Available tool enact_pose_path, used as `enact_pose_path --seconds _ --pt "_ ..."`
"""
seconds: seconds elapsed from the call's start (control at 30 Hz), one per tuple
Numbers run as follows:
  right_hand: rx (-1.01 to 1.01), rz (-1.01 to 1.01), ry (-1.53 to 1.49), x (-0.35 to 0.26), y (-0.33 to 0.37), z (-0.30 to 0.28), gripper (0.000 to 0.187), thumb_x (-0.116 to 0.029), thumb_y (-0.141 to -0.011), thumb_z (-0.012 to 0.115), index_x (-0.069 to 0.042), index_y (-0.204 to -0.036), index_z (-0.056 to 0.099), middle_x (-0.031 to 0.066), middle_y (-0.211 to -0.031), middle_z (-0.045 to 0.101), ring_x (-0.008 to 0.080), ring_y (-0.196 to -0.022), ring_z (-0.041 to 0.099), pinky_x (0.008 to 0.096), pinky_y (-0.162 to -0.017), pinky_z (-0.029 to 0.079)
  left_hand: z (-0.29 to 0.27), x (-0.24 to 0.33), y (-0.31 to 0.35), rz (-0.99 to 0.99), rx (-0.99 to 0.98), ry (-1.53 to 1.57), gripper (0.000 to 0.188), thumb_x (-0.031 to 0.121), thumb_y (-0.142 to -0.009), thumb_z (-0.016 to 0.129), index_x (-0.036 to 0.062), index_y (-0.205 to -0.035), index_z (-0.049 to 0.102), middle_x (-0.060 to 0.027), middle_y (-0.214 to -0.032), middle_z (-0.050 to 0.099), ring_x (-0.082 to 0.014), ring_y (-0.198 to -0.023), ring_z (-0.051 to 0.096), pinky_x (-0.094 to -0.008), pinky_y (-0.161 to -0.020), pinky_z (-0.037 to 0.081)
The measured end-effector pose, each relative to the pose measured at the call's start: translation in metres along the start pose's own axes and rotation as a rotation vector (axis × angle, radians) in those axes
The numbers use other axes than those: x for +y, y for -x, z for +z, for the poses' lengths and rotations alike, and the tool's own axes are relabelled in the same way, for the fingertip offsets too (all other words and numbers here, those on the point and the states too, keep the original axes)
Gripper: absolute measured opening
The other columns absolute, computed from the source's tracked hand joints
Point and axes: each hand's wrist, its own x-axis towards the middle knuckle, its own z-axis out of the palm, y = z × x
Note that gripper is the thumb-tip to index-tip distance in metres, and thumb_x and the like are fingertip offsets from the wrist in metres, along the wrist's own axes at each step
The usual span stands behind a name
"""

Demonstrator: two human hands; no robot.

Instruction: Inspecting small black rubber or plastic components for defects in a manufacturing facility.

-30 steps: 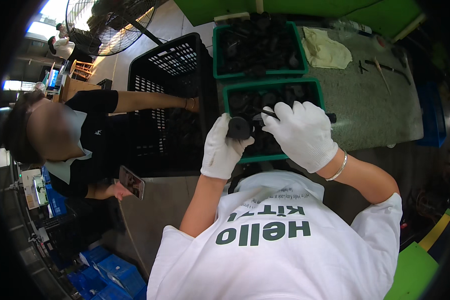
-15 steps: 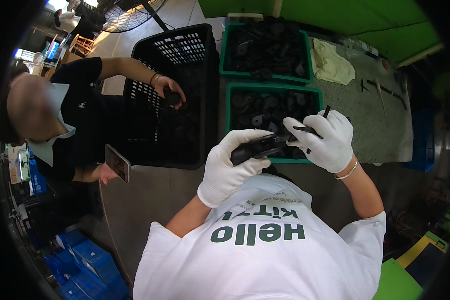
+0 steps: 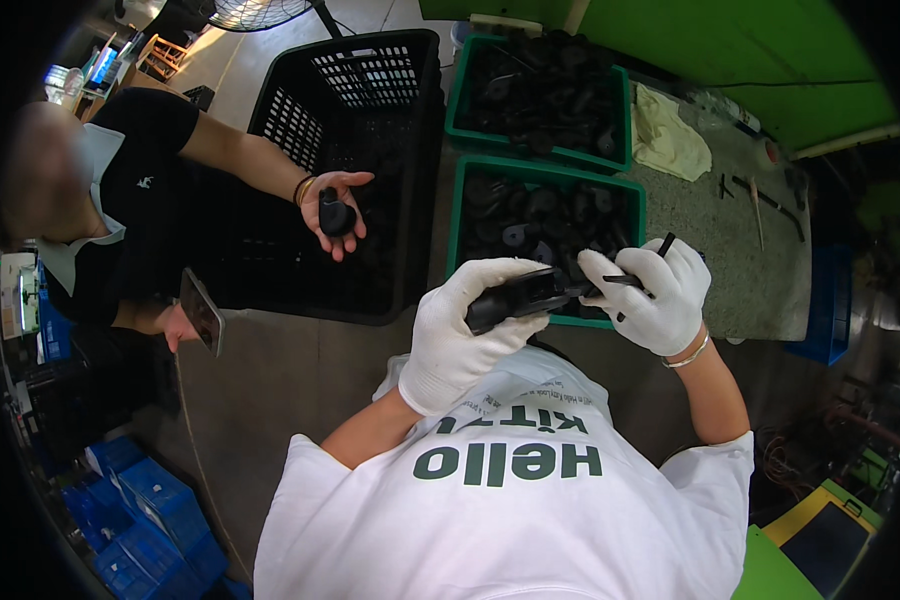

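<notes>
Clasps a black part (image 3: 500,303) in the left hand (image 3: 448,335), white-gloved, fingers wrapped above and below, pressed against it. Curls the fingers of the right hand (image 3: 660,300), also white-gloved, around a thin dark tool (image 3: 667,244), right beside the part. Can't tell, dark on dark, whether touching at the tip. Points the part's long axis nearly sideways, tilted slightly up toward the right fingertips, near end in the left palm. Angles both forearms inward from the elbows, wearing a bracelet (image 3: 686,352) on the right wrist.

Shows big dark green lettering (image 3: 510,465), upside down, across the white shirt (image 3: 500,540) below the fingers, plus smaller print nearer to them. Just beyond the fingertips, onto a green crate (image 3: 457,215) full of similar black parts; then, farther off, onto a second crate (image 3: 626,120). Off to the left, past a black basket (image 3: 365,85), to a co-worker's hand (image 3: 342,190), palm up, bearing another piece (image 3: 336,213).
</notes>
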Motion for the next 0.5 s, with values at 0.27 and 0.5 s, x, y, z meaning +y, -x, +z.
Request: enact_pose_path --seconds 0.27,0.5 --pt "0.020 0.044 0.018 -0.003 -0.005 0.004 0.034 -0.030 -0.061 0.074 -0.024 -0.094 0.071 -0.0035 -0.074 0.046 0.0134 -0.051 0.042 0.0272 -0.046 0.033 0.003 -0.002 -0.003 0.082 0.002 -0.032 0.035 0.000 -0.079 0.072 0.0022 -0.111 0.060 -0.0071 -0.099 0.067 -0.0111 -0.087 0.064 -0.0254 -0.078 0.053" --pt "0.011 0.079 0.124 -0.014 0.000 0.009 0.036 -0.029 -0.062 0.074 -0.023 -0.097 0.071 -0.0033 -0.077 0.048 0.0135 -0.052 0.042 0.0274 -0.047 0.034 0.003 -0.008 -0.001 -0.023 0.055 0.042 0.033 0.004 -0.077 0.075 0.0037 -0.107 0.062 -0.0057 -0.093 0.068 -0.0113 -0.084 0.065 -0.0248 -0.076 0.053"
